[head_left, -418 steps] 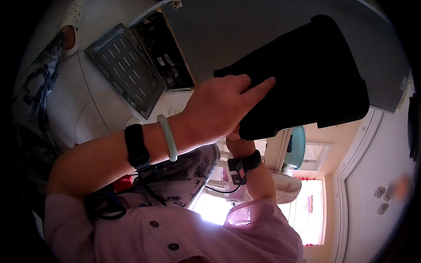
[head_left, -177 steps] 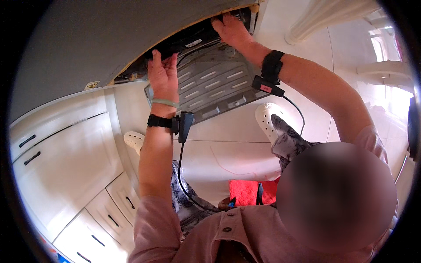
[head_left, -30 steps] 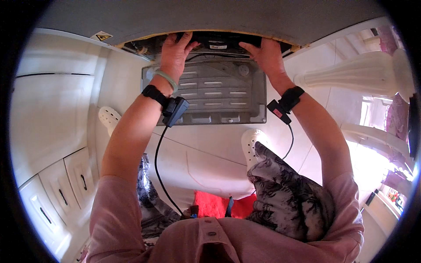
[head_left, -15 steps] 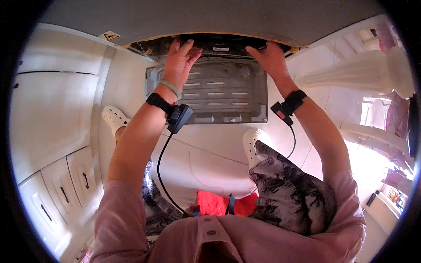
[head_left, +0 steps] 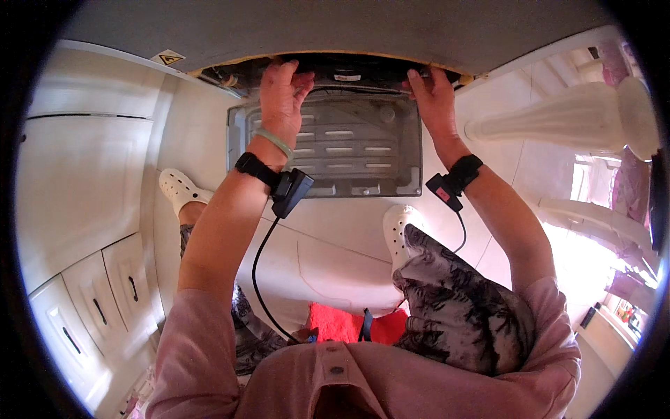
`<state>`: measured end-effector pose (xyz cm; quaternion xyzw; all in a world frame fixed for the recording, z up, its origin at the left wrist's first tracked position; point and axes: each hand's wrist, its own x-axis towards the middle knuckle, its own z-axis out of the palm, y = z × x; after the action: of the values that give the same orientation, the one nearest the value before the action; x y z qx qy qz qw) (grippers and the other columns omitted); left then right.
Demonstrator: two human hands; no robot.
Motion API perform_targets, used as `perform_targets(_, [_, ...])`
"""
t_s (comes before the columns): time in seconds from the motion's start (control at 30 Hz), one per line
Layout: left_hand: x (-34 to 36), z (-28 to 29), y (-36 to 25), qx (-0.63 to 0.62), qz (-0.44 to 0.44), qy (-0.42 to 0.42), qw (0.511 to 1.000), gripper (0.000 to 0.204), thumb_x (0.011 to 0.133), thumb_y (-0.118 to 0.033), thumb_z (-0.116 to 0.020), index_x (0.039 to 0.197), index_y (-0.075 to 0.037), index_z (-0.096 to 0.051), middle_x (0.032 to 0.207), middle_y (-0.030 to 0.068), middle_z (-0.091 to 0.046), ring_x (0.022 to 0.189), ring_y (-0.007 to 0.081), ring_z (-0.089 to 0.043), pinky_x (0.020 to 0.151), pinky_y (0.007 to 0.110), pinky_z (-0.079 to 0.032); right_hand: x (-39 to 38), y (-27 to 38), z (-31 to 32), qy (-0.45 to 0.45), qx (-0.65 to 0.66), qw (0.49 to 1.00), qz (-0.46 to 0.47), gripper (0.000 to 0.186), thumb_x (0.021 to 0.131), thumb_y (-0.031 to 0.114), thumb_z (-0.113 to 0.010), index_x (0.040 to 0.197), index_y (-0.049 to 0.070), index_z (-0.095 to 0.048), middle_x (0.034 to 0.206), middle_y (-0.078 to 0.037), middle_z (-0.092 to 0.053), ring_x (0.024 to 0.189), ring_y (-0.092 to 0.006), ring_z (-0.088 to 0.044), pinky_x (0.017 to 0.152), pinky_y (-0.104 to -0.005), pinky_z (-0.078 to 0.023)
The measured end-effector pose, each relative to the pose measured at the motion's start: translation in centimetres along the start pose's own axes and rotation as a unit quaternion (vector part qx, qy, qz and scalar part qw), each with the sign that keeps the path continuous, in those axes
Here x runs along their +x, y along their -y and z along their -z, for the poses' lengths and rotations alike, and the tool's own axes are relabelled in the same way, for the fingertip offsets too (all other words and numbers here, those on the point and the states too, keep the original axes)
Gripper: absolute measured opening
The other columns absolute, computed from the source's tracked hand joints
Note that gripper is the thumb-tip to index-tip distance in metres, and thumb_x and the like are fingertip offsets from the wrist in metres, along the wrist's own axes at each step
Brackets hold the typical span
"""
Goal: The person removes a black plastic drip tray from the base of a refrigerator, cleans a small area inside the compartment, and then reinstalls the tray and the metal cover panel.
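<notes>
A large dark grey appliance panel [head_left: 335, 31] fills the top of the view, with a dark opening [head_left: 377, 68] along its lower edge. Inside sit black parts, one with a small white label [head_left: 347, 77]. My left hand [head_left: 283, 91] is at the opening's left part, palm partly turned inward, fingers apart and loosely bent, holding nothing visible. At the right end my right hand [head_left: 434, 101] reaches up to the edge, thumb and fingers apart, some fingertips in shadow. Below the opening, a grey slotted cover [head_left: 340, 165] lies on the floor.
White cabinets [head_left: 84, 174] with dark handles stand at the left. On the right are a white baluster-shaped post [head_left: 551, 115] and a curved white rail [head_left: 593, 215]. A red cloth-like item [head_left: 335, 321] lies near me. Black cables hang from both wrist devices.
My left hand has shifted slightly left along the opening. My right hand's thumb has moved up and right, closer to its fingers. The cover stays on the floor.
</notes>
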<state>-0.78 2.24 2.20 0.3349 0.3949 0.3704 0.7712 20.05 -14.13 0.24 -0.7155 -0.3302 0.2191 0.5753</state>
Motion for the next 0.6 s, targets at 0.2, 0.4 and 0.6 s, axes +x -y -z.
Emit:
perform_targets(0.2, [-0.9, -0.6, 0.5, 0.059, -0.049, 0.024, 0.997, 0.051, 0.085, -0.021, -0.066, 0.127, -0.011, -0.040, 0.115, 0.0091, -0.050, 0.095, 0.0217, -0.057, 0.084, 0.038, -0.049, -0.5, 0.6, -0.3, 0.019, -0.165, 0.982, 0.095, 0.046, 0.085, 0.029, -0.064, 0.110, -0.006, -0.047, 0.093, -0.016, -0.063, 0.075, -0.0267, -0.065, 0.066, -0.0349, -0.051])
perform_targets(0.4, [0.7, -0.4, -0.9, 0.293, -0.144, 0.124, 0.937, 0.065, 0.083, -0.025, -0.069, 0.134, -0.007, -0.033, 0.129, 0.0100, -0.043, 0.109, 0.0225, -0.052, 0.093, 0.035, -0.045, 1.8, 0.6, -0.7, 0.013, -0.292, 0.946, 0.140, 0.050, 0.081, 0.039, -0.067, 0.099, -0.006, -0.054, 0.081, -0.021, -0.062, 0.072, -0.0335, -0.063, 0.065, -0.0379, -0.051])
perform_targets(0.6, [0.3, -0.6, -0.2, 0.379, -0.268, 0.105, 0.880, 0.058, 0.081, -0.027, -0.071, 0.122, 0.003, -0.044, 0.111, 0.0137, -0.058, 0.090, 0.0194, -0.060, 0.079, 0.028, -0.049, 2.8, 0.1, 0.5, 0.027, -0.329, 0.925, 0.186, 0.044, 0.081, 0.040, -0.067, 0.084, -0.003, -0.059, 0.060, -0.013, -0.062, 0.060, -0.0243, -0.065, 0.059, -0.0313, -0.051])
